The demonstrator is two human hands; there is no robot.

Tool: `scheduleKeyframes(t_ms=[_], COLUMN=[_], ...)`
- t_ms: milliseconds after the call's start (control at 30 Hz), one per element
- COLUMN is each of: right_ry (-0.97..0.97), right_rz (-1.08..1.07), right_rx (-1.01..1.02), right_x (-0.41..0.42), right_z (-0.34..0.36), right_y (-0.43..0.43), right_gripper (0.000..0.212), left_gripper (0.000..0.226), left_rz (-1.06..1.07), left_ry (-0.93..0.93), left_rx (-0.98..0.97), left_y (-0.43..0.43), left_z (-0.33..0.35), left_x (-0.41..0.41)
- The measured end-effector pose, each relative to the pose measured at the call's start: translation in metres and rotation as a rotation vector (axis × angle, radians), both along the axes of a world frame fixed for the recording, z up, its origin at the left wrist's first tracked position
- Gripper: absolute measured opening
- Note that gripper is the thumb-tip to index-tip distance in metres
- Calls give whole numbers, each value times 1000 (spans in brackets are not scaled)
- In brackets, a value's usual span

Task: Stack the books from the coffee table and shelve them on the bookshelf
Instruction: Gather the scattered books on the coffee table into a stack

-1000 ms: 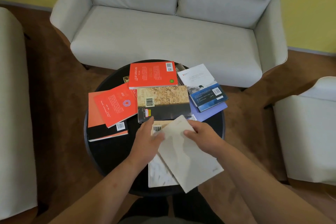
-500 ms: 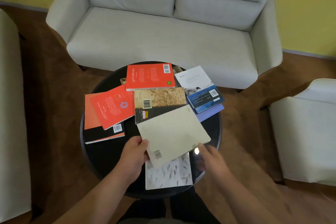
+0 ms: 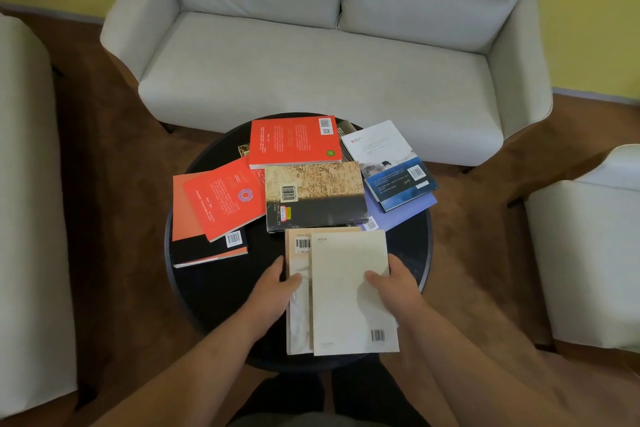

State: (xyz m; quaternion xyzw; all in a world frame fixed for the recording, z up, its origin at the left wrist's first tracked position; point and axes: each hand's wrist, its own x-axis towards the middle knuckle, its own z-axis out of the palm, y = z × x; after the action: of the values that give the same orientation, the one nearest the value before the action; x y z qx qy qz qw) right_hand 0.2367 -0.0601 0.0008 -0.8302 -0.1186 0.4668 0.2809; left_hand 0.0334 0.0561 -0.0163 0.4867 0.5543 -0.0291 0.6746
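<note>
Cream book (image 3: 349, 288) lay offset atop tan book (image 3: 297, 319) at near rim of bench (image 3: 214, 291). Left hand (image 3: 277, 291), fingers curled, pinched tan book's left edge; right hand (image 3: 394, 284) gripped cream book's right. Unsquared, top book might slide off.

Cream book (image 3: 349, 291) flat atop beige book (image 3: 298, 288)

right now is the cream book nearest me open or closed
Closed: the cream book lies flat, back cover up, barcode showing, atop another pale book.
</note>
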Motion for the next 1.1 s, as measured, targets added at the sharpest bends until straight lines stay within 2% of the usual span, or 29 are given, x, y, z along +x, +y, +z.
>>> scheduleKeyframes(t_ms=[100, 200, 300, 400, 633, 700, 767, 800, 867, 933, 1000, 1100], right_ry=[110, 149, 110, 65, 90, 113, 5, -70, -132, -113, -89, -98], right_rz=[-53, 0, 114, 228, 242, 179, 113, 92, 60, 57, 68, 55], right_rx=[12, 33, 28, 12, 33, 46, 61, 61, 53, 50, 24, -33], right_x=[-9, -21, -22, -19, -10, -1, 15, 24, 38, 46, 49, 53], right_z=[-13, -19, -21, -22, -29, -25, -21, -19, -13, -10, -11, -16], right_y=[6, 15, 25, 25, 18, 20, 36, 48, 75, 97, 110, 119], right_gripper=[41, 44, 49, 51, 48, 36, 27, 32, 43, 35, 18, 18], left_gripper=[43, 57, 60, 49, 48, 46, 31, 28, 37, 47, 45, 45], left_rz=[28, 97, 63, 10, -74, 16, 174, 242, 371, 473, 541, 687], left_ry=[-102, -113, -72, -49, -6, 53, 142, 200, 348, 438, 405, 344], left_rx=[-88, -142, -97, -46, -32, 79, 303, 403, 525, 470, 302, 144], left_y=[0, -3, -2, 0, 12, 29, 57, 73, 104, 128, 141, 152], left_z=[-8, -6, -5, -6, -5, -4, 2, 5, 6, 3, -5, -14], left_x=[10, 15, 15, 17, 14, 9, -1, -6, -16, -23, -24, -26])
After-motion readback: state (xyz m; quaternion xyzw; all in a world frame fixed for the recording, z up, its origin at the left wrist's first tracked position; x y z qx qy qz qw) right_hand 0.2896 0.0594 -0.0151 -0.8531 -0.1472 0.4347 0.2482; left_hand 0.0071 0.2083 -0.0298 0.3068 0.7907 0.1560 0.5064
